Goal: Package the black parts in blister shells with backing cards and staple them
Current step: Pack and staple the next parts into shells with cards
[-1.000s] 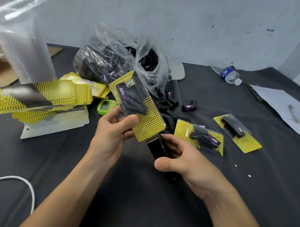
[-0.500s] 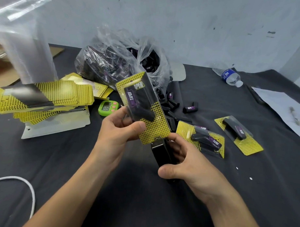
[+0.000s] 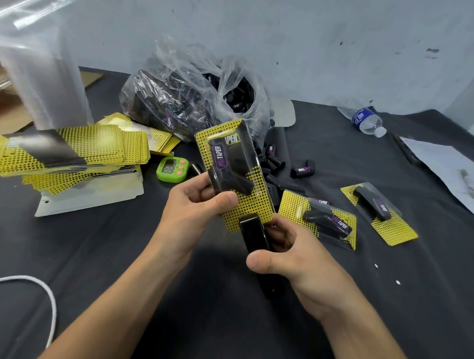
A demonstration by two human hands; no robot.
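Two finished packs lie on the dark surface (image 3: 252,327) to the right: one pack (image 3: 320,220) just right of the hands, another pack (image 3: 380,211) farther right, each a black part under a clear shell on a yellow dotted card. A third is in hand, so the job looks only begun. Plenty remains, by my reckoning: a plastic bag (image 3: 179,102) full of black parts sits at the far middle, loose parts (image 3: 302,169) spill out beside it, a thick stack of backing cards (image 3: 70,149) waits at the left, and what seems to be a tall bundle of clear shells (image 3: 40,73) stands behind that stack.

The left hand (image 3: 194,204) is closed on the current package (image 3: 233,174), thumb across the front near the lower edge of the shell, fingers behind, holding it upright and tipped slightly left. The black part is already seated in its shell against the card. The right hand (image 3: 289,261) is wrapped around a black stapler (image 3: 255,236), thumb lying along its near side, its nose at the card's bottom edge, near the right corner. Whether a staple has gone in there I cannot tell; I would judge this pack to be at its stapling step.
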